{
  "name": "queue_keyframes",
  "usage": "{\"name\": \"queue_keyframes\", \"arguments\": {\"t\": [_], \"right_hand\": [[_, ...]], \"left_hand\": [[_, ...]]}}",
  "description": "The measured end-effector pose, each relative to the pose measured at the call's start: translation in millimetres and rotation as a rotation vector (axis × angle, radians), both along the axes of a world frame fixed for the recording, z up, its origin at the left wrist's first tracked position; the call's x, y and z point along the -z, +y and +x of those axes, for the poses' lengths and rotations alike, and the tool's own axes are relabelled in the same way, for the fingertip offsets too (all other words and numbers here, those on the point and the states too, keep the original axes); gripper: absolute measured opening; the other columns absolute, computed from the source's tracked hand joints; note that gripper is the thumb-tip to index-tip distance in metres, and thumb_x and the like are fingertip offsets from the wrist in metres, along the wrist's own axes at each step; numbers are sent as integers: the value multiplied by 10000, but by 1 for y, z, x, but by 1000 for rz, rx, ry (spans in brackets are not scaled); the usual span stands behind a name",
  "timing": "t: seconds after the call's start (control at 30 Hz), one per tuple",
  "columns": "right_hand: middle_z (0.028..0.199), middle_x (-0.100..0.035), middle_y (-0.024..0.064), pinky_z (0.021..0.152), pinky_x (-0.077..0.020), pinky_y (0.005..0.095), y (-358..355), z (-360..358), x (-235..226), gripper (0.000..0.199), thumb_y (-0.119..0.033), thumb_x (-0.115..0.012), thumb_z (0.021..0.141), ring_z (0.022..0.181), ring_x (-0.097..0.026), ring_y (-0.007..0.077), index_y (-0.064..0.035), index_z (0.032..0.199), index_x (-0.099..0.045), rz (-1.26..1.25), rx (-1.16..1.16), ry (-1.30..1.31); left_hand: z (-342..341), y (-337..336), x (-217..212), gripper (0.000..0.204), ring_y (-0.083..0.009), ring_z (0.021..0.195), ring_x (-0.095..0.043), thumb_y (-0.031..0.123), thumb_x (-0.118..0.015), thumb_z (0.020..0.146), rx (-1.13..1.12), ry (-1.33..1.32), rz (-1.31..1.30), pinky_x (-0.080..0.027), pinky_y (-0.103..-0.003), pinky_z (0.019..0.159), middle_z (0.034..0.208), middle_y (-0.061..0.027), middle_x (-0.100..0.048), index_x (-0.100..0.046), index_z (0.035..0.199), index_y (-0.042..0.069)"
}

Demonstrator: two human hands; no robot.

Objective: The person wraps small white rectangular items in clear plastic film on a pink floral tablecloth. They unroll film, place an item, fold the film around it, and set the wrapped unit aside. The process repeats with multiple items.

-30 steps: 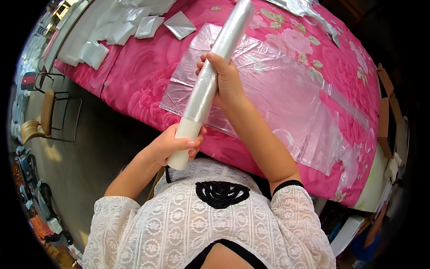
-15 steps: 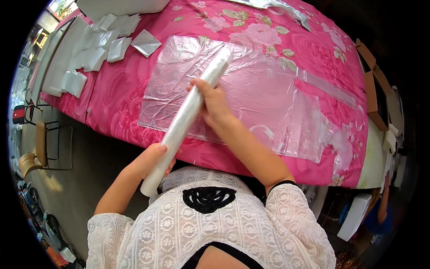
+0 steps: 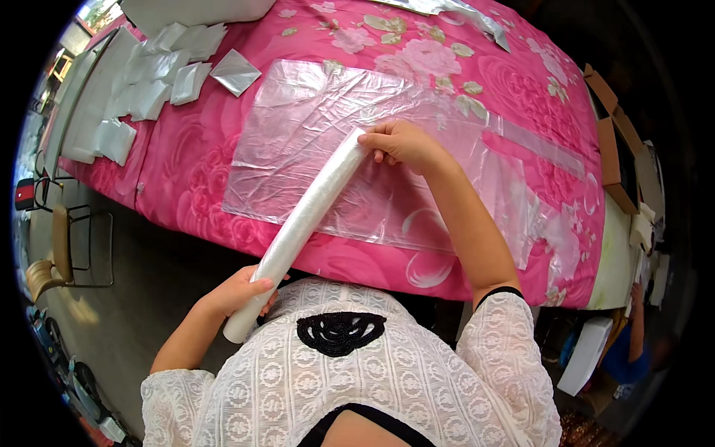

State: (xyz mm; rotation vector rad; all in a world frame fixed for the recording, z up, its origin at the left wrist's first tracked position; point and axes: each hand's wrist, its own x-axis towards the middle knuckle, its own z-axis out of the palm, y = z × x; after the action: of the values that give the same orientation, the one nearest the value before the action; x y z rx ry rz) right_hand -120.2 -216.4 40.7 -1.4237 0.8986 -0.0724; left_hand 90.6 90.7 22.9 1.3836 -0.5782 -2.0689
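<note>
A long roll of whitish, translucent plastic film (image 3: 302, 223) slants from near my waist up over the table. Its lower end is wrapped by the fingers of my left hand (image 3: 242, 293). At the upper end my right hand (image 3: 402, 144) pinches the roll's edge between thumb and fingers. Beneath the roll, a large clear plastic sheet (image 3: 275, 156) lies flat and creased on the pink floral tablecloth (image 3: 179, 141). The sheet's right part runs under my right forearm.
Small folded clear packets (image 3: 153, 97) lie in a pile at the far left, one packet (image 3: 235, 73) apart. Silver sheeting (image 3: 477, 22) lies at the far edge. Cardboard boxes (image 3: 620, 164) stand at the right. A chair (image 3: 61, 246) is left of the table. Another person's arm (image 3: 637, 328) shows at lower right.
My right hand has gone from gripping the roll's middle to pinching its upper end. The roll has come down slightly toward me, and my left hand has lowered with it.
</note>
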Motion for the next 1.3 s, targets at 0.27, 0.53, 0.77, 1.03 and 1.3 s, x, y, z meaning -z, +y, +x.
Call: {"name": "queue_keyframes", "arguments": {"t": [0.27,0.53,0.77,1.03,1.3], "right_hand": [[614,-541,-10,499,-384,227,-21,-17,20,219,-224,-623,828,540,-475,69,-14,770,-645,-232,183,-18],[656,-587,10,520,-390,236,-116,-137,37,245,-223,-607,840,562,-489,72,18,847,-656,-708,570,163],[628,-589,34,523,-402,266,-86,-84,36,242,-227,-615,825,556,-505,87,11,812,-659,-680,372,45],[673,-618,58,587,-436,278,-66,-27,38,243,-216,-628,824,617,-542,113,24,836,-667,-609,184,-10],[763,-646,109,665,-468,328,-61,-24,27,203,-178,-610,810,685,-598,205,8,875,-659,-758,335,58]], "left_hand": [[8,13,4,756,-121,604,-556,561,-687,713,55,-56,43,-469,-262,577,784,-82,-577,-475,1176,2],[64,26,-19,473,-138,866,-567,288,-697,781,335,-159,-21,-450,-286,797,946,-67,-611,-538,1117,-4],[52,-72,-70,450,-233,864,-626,266,-739,714,632,-671,-596,-475,-332,760,948,-134,-642,-589,1057,17],[-21,-144,-42,427,-281,867,-585,228,-725,668,359,-1489,-1513,-475,-385,768,921,-97,-592,-556,1019,54],[-58,-112,0,824,-354,1284,-326,566,-531,765,763,-1205,-1429,-239,-440,1071,1350,-235,-366,-398,1259,-79]]}}
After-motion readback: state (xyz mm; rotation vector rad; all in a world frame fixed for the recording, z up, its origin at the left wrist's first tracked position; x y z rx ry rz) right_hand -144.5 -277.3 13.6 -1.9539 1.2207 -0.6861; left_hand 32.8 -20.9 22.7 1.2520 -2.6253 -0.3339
